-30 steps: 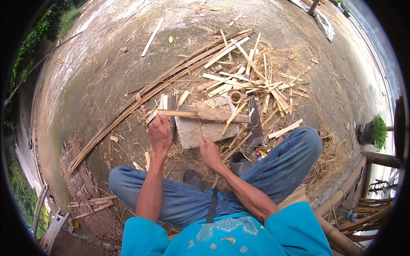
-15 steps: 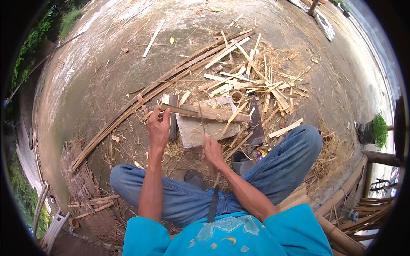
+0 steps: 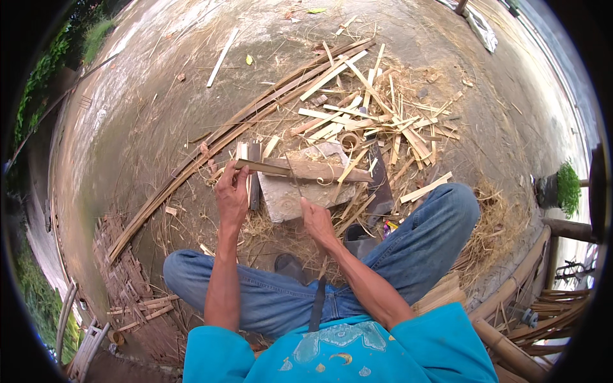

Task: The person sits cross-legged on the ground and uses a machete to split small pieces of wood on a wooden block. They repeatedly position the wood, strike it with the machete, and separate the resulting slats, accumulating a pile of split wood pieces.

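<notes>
My left hand point(image 3: 231, 195) is closed, its fingers and thumb pinching the left end of a short bamboo strip point(image 3: 265, 168). In my right hand point(image 3: 317, 222), wrapped in a fist, is a thin-bladed knife point(image 3: 294, 179). The blade points away from me and crosses at the strip's right end; whether it cuts into the strip cannot be seen. Beneath both, a wooden piece point(image 3: 335, 171) lies across a flat stone block point(image 3: 281, 203). The knife's handle runs back toward my lap, partly hidden by my right hand and forearm.
Cut bamboo strips point(image 3: 357, 118) are heaped beyond the block, with long bamboo poles point(image 3: 223, 137) slanting past on the left. A dark flat blade-like piece point(image 3: 381, 182) lies right of the stone. My bent legs point(image 3: 415, 239) flank the work. Shavings point(image 3: 495, 236) litter the ground.
The knife's blade now leans more to the left where it meets the strip. The strip's left end sits slightly lower. Both hands keep their holds, and the whole view has shifted a little.
</notes>
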Demonstrator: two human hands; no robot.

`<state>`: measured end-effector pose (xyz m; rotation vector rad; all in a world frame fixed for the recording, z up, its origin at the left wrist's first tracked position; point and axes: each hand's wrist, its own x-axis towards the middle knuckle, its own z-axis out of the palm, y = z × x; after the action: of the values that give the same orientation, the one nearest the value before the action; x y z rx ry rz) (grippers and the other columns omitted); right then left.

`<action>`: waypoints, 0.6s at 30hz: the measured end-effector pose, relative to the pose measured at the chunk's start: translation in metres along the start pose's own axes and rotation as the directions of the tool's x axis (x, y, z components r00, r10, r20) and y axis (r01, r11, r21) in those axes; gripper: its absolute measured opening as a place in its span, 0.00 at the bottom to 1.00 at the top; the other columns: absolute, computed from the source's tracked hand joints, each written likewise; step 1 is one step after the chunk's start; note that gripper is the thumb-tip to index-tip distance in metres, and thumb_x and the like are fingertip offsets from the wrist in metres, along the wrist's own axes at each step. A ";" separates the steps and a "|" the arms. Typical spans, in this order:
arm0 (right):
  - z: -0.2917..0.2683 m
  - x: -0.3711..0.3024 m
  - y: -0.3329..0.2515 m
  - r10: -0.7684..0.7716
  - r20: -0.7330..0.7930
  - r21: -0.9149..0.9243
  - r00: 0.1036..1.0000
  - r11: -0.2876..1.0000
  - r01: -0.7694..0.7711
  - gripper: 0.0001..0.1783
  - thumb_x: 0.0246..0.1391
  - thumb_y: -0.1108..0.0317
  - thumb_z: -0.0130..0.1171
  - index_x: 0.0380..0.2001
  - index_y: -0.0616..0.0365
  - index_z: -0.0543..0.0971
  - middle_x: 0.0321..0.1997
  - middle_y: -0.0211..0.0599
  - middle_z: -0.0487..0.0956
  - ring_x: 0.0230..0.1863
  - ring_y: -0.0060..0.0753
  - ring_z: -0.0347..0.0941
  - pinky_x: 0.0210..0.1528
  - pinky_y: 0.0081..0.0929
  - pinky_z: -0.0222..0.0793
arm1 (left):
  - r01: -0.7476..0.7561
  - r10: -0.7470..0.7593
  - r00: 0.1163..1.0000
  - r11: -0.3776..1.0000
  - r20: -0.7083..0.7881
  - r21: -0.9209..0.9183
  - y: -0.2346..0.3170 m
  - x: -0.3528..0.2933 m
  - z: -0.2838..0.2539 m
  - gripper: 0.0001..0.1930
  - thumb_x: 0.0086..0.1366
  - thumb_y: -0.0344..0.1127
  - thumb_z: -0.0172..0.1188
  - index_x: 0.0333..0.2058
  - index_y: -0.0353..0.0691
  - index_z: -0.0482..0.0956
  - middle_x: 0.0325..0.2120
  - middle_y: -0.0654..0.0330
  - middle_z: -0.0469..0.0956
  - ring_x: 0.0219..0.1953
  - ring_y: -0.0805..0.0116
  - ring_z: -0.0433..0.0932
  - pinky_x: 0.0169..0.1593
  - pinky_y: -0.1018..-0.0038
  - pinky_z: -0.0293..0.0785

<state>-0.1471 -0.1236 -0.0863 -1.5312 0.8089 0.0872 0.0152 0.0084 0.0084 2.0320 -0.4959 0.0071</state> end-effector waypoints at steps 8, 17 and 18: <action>0.013 -0.001 0.013 -0.070 -0.057 -0.065 0.996 0.996 0.067 0.39 0.73 0.39 0.43 0.29 0.70 0.77 0.22 0.61 0.75 0.25 0.56 0.73 0.36 0.49 0.68 | 0.049 -0.057 0.994 0.995 0.094 0.090 0.020 0.005 -0.003 0.11 0.75 0.36 0.59 0.48 0.33 0.78 0.31 0.57 0.81 0.30 0.71 0.75 0.33 0.68 0.69; 0.012 0.009 0.037 -0.122 -0.107 -0.161 0.987 0.981 0.104 0.36 0.73 0.41 0.45 0.27 0.66 0.77 0.19 0.41 0.74 0.22 0.33 0.71 0.29 0.39 0.68 | 0.172 -0.143 0.984 0.895 0.102 -0.411 0.017 0.002 0.020 0.23 0.76 0.31 0.57 0.67 0.37 0.71 0.50 0.56 0.84 0.47 0.75 0.82 0.51 0.76 0.81; 0.016 0.005 0.032 -0.014 -0.062 -0.050 0.998 0.999 0.011 0.36 0.73 0.40 0.45 0.27 0.65 0.77 0.19 0.39 0.74 0.21 0.31 0.71 0.28 0.37 0.67 | 0.175 -0.151 0.984 0.897 0.091 -0.405 0.011 0.001 0.017 0.23 0.75 0.31 0.58 0.66 0.37 0.72 0.49 0.58 0.84 0.46 0.77 0.82 0.50 0.78 0.80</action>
<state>-0.1538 -0.1089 -0.1183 -1.5924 0.8525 0.0508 0.0088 -0.0111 0.0091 1.6527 -0.3268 -0.2411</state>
